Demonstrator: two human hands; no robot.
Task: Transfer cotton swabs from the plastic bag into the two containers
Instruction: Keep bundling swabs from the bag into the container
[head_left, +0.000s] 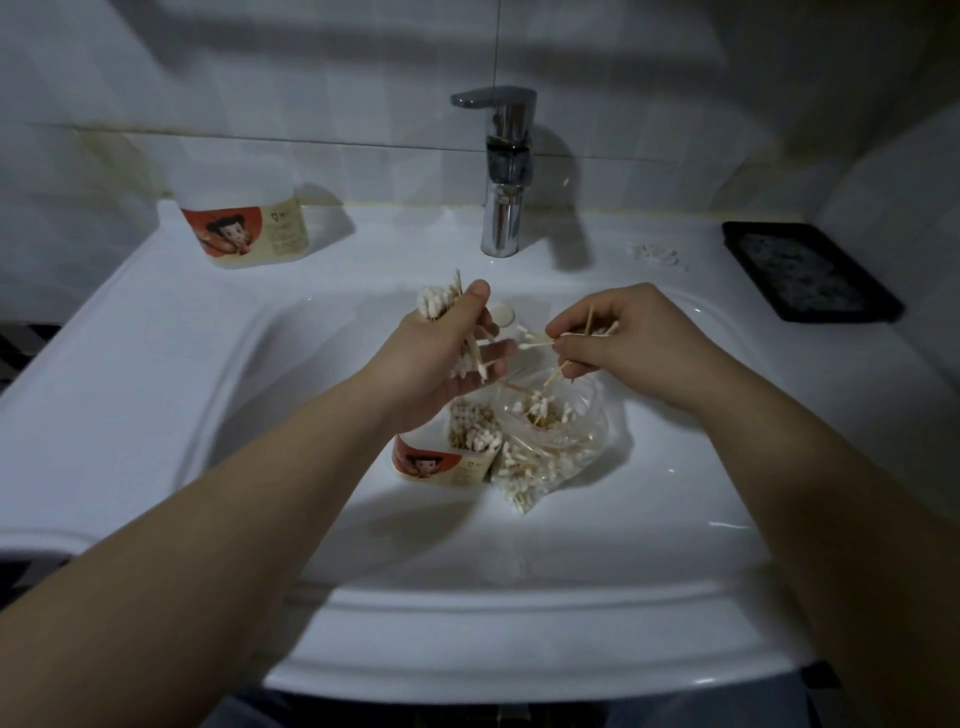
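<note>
Left hand (447, 353) hides part of the container (441, 465) — label unreadable.

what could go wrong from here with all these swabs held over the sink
1. The left hand grips a splayed bundle of swabs over the sink; some poke out between the fingers and could slip down into it.
2. The right hand pinches a few swabs crosswise, a loose hold that may drop one.
3. The open container and plastic bag sit inside the sink, in front of the faucet; any drip might wet the cotton.
</note>
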